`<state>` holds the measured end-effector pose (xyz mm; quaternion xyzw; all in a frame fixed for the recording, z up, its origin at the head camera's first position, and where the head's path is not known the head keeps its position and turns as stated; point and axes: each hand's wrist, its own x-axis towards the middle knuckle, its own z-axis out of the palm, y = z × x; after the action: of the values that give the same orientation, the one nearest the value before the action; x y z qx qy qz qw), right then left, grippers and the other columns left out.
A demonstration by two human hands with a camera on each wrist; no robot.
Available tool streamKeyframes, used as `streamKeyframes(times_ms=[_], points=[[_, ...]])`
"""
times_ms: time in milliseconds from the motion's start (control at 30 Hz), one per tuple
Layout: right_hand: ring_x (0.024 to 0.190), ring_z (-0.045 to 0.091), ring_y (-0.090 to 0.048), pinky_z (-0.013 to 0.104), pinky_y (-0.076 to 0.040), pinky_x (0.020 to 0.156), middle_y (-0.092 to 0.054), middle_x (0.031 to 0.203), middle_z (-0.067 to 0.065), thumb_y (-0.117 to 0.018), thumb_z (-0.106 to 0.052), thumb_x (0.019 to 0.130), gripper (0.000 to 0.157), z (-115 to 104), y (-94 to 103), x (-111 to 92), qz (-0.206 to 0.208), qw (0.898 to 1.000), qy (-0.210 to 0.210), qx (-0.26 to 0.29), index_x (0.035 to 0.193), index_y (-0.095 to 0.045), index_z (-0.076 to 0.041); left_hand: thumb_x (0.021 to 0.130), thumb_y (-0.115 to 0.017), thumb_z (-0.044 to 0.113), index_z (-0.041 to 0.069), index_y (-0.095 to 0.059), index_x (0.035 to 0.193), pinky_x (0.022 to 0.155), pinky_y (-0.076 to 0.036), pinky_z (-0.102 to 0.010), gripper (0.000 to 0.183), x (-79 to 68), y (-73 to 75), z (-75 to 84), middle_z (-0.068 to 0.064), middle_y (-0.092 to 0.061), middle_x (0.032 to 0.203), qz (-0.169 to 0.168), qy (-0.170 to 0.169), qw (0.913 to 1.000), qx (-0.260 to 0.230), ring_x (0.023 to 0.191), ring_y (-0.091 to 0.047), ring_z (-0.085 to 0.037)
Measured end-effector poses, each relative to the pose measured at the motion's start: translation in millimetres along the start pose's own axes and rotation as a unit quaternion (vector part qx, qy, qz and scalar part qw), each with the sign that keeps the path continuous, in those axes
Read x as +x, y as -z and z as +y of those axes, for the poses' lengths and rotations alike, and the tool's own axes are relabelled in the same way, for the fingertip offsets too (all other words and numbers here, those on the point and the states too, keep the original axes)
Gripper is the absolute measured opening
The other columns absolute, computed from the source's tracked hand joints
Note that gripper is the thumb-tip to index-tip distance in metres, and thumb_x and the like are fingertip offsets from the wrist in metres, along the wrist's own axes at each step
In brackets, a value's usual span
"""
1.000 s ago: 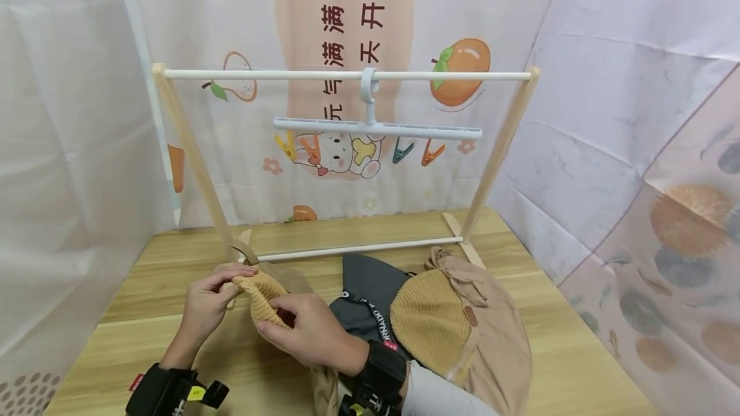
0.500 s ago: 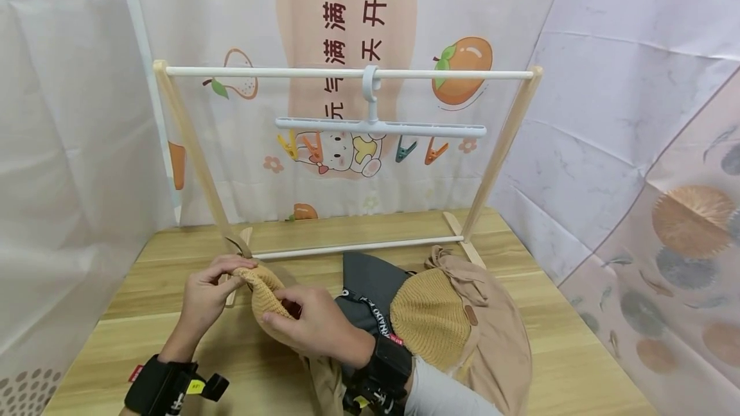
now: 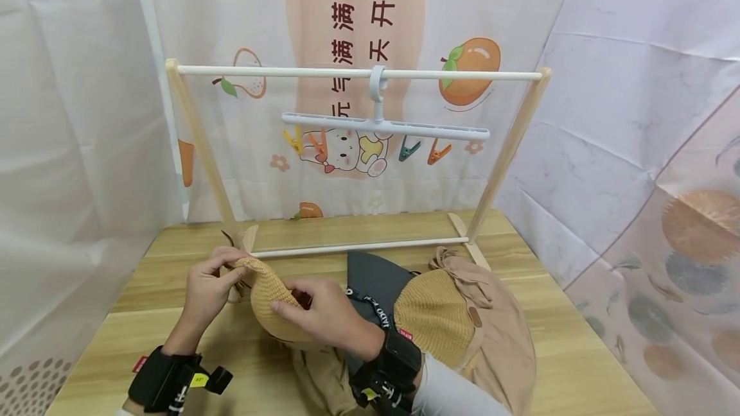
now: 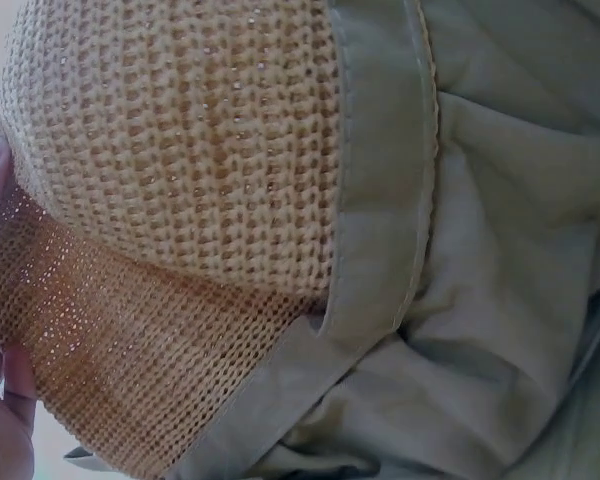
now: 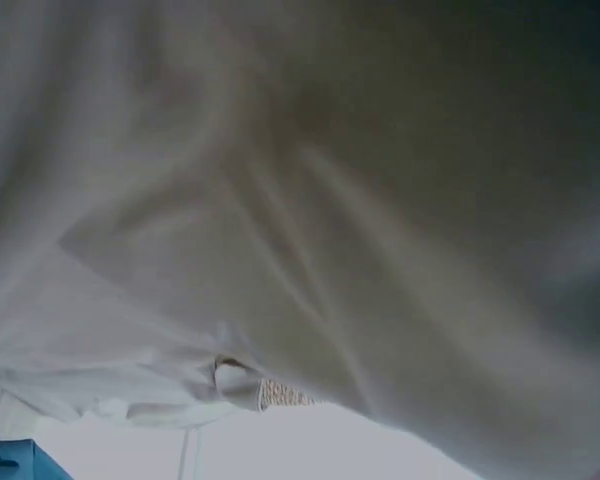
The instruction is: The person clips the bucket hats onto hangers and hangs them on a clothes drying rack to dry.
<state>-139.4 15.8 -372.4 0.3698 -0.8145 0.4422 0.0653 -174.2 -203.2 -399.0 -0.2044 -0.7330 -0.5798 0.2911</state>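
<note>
A mustard knit sun hat (image 3: 267, 300) with a beige cloth flap (image 3: 324, 374) is held up over the near left of the table. My left hand (image 3: 207, 286) pinches the edge of its knit part at the left, thumb against fingers. On the other side, my right hand (image 3: 328, 314) grips the hat with thumb and fingers. The left wrist view shows the ribbed knit (image 4: 190, 130) close up, joined to the cloth by a stitched band (image 4: 380, 170), with fingertips at the left edge. Loose cloth (image 5: 230, 250) fills most of the right wrist view, hiding the right fingers.
To the right lie a dark grey cap (image 3: 372, 278) with a lettered strap and another mustard knit hat (image 3: 436, 313) with a tan flap (image 3: 503, 332). Behind stands a wooden rack (image 3: 202, 146), bearing a pale blue hanger (image 3: 387, 126) with several clips. Printed curtains enclose the table (image 3: 555, 352).
The held hat has turned so more of its knit side shows, and its flap hangs wider below my right hand. Both hands keep their grip, and the head view has shifted slightly.
</note>
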Motion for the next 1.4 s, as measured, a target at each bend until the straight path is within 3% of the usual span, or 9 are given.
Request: streamKeyframes(times_ms=[267, 600, 833, 1167, 1400], points=[[0.052, -0.004, -0.043, 0.01, -0.038, 0.045, -0.054, 0.061, -0.005, -0.061, -0.029, 0.09, 0.02, -1.2, 1.5, 0.4, 0.009, 1.0, 0.005, 0.02, 0.099, -0.069, -0.013, 0.071, -0.071, -0.012, -0.008, -0.068, 0.082, 0.065, -0.04, -0.01, 0.012, 0.2, -0.6, 5.7, 0.023, -0.06, 0.083, 0.02, 0.016, 0.9985, 0.048, 0.083, -0.052, -0.002], [0.053, 0.001, -0.045, 0.012, -0.036, 0.047, -0.058, 0.064, 0.001, -0.066, -0.027, 0.086, 0.02, -3.6, 13.8, 3.5, 0.011, 0.998, -0.008, 0.058, 0.1, -0.068, -0.013, 0.076, -0.073, -0.001, -0.001, -0.072, 0.087, 0.062, -0.04, -0.012, 0.011, 11.1, 0.0, 18.4, 0.028, -0.062, 0.083, -0.006, 0.025, 0.9972, 0.07, 0.08, -0.05, -0.006], [0.054, 0.002, -0.046, 0.014, -0.036, 0.048, -0.059, 0.066, 0.0, -0.067, -0.029, 0.085, 0.023, -1.3, 23.2, 8.1, 0.002, 0.999, -0.008, 0.045, 0.103, -0.068, -0.014, 0.076, -0.074, 0.003, 0.003, -0.073, 0.089, 0.058, -0.038, -0.015, 0.013, 15.3, 0.9, 24.4, 0.027, -0.062, 0.082, -0.003, 0.028, 0.9956, 0.09, 0.076, -0.047, -0.008], [0.061, 0.002, -0.056, 0.018, -0.048, 0.054, -0.066, 0.076, -0.006, -0.068, -0.036, 0.083, 0.033, 0.6, 43.7, 11.0, -0.046, 0.999, -0.021, 0.01, 0.111, -0.066, -0.019, 0.073, -0.076, 0.004, 0.004, -0.074, 0.089, 0.058, -0.04, -0.014, 0.017, 20.7, -4.3, 35.5, 0.013, -0.058, 0.08, 0.021, 0.048, 0.9928, 0.107, 0.075, -0.048, -0.007], [0.063, 0.003, -0.056, 0.019, -0.05, 0.057, -0.063, 0.074, -0.004, -0.069, -0.033, 0.083, 0.031, 1.4, 53.8, 13.2, -0.047, 0.999, -0.016, -0.005, 0.109, -0.068, -0.015, 0.071, -0.077, 0.004, 0.004, -0.074, 0.089, 0.061, -0.04, -0.014, 0.018, 29.6, 0.3, 41.3, 0.02, -0.059, 0.082, 0.038, 0.047, 0.9911, 0.119, 0.079, -0.048, -0.006]])
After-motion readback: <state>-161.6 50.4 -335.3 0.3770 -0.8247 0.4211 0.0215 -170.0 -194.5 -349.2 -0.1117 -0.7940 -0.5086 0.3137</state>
